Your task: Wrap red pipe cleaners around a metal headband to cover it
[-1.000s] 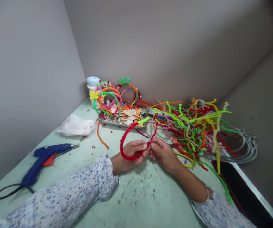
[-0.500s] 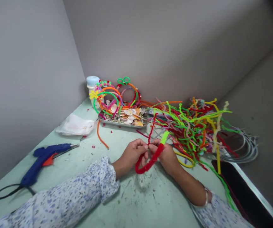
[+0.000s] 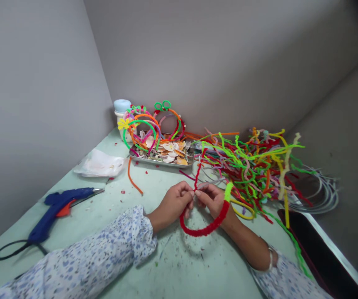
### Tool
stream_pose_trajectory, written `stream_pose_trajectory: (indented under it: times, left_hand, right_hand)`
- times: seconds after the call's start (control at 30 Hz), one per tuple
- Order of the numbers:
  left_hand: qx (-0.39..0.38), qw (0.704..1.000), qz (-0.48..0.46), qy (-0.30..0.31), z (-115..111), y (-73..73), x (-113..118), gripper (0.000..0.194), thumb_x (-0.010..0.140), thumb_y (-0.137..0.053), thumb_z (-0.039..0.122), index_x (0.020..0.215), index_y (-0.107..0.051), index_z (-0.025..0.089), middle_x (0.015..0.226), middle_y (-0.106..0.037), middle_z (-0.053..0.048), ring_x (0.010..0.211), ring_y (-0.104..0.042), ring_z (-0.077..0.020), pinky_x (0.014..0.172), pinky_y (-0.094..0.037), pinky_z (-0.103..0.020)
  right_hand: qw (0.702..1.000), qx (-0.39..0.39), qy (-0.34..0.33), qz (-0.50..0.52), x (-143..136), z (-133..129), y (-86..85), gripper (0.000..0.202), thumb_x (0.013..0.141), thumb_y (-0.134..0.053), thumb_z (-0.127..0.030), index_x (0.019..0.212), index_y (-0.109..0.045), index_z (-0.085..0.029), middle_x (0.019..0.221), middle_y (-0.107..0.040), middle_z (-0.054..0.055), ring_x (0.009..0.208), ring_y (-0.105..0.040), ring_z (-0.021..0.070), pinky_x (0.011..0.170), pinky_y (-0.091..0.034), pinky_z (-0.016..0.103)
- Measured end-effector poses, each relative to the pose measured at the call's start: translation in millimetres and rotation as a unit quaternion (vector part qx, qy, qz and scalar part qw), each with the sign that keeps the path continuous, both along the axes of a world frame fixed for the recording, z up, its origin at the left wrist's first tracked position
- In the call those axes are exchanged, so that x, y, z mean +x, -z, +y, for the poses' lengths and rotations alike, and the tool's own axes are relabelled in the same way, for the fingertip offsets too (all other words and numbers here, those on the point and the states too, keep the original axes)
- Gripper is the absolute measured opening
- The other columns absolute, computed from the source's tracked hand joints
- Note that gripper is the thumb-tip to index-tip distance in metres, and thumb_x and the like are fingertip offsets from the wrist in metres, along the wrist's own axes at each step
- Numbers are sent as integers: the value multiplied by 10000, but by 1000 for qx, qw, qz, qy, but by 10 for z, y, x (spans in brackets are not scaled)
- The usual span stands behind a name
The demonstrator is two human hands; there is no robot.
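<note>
Nearest are 2 sleeves, white with blue spots, reaching in over the pale green table [image 3: 181, 270]; a pale bracelet [image 3: 271, 258] circles the right wrist. At the lower right lies a flat black object [image 3: 315, 249] with a light edge. The red band [image 3: 200, 232] hangs in an open curve below the fingers, its light green end [image 3: 228, 192] up in front of the right hand [image 3: 213, 204]. The left hand [image 3: 173, 205] is closed, thumb and finger pinching the base of a thin red strip [image 3: 198, 171] that stands up between the hands. The right hand pinches at the same spot, its thumb tip just beside the left's. A grey strip lies by its fingers.

On the left rests a blue glue gun [image 3: 49, 211] with an orange trigger, its metal tip pointing right. Beyond it are a white plastic bag [image 3: 100, 164] and a bent orange pipe cleaner [image 3: 130, 174]. Across on the right are a coil of clear tubing [image 3: 326, 199] and a tangled heap of pipe cleaners [image 3: 253, 166]. Farther back, a metal tray [image 3: 166, 164] holds shells, with colourful headbands [image 3: 145, 117] over and behind it. A white jar [image 3: 122, 109] with a blue lid stands near the grey wall [image 3: 197, 54].
</note>
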State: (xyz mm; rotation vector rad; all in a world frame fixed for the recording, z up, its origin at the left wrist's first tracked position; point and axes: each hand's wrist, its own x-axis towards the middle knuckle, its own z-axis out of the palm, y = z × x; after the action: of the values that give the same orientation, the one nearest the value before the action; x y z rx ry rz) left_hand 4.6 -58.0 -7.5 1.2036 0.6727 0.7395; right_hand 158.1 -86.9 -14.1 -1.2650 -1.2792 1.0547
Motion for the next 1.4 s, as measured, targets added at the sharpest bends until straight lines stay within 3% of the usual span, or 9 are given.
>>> stream_pose_trajectory:
  times: [0.37,0.97,1.4]
  left_hand:
    - [15,1000,19,-3,-6,22,-4,195,816,-535,368,784,-446,198,509,-503,77,308,-416,-57,318,-320,-159]
    - [29,999,18,-4,3,44,-9,181,828,-513,355,788,-442,193,529,-513,66,324,-434,-61,332,-323,-164]
    - [-3,1000,26,13,1,39,-2,198,806,-539,368,784,-461,188,518,-515,64,319,-422,-58,337,-323,-161]
  right_hand:
    - [999,31,0,-13,10,16,89,218,781,-635,-390,850,-576,-192,649,-580,-17,542,-517,122,508,-430,246]
    - [1000,5,13,-22,-4,39,115,243,781,-630,-408,865,-562,-191,562,-555,-34,502,-519,125,489,-424,251]
    - [1000,-5,10,-9,31,44,124,175,748,-631,-362,831,-570,-221,543,-553,-38,505,-514,145,502,-416,265]
